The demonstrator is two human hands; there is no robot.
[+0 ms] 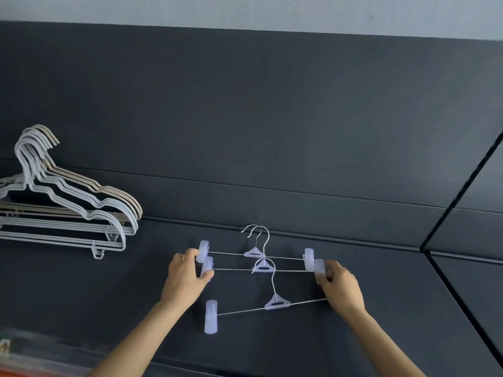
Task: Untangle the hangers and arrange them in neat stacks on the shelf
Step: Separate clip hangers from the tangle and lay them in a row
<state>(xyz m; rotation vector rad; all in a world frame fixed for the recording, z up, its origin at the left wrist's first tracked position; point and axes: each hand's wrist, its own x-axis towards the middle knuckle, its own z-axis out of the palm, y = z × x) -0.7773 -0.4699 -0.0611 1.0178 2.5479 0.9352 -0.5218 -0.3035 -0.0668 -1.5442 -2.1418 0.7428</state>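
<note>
**Squaring up the clip hangers, to the right of the sorted stack**

Right of the stack of white and beige coat hangers (pixel 81 213) and nearer the person, three clip hangers lie on the dark shelf (pixel 381 186). The left hand (pixel 187 276) curls round the left-end clips (pixel 207 265) of the far clip hanger (pixel 253 253) and the middle clip hanger (pixel 263 267). The right hand (pixel 340 287) pinches the middle one's right-end clip (pixel 319 265). These two seem to be getting aligned into a pile. The near clip hanger (pixel 277 303), farthest from the stack, is ungripped, and its hook reaches up around the middle hanger's centre. The next move probably calls for unhooking it without skewing the pair, then laying it on top.
</note>
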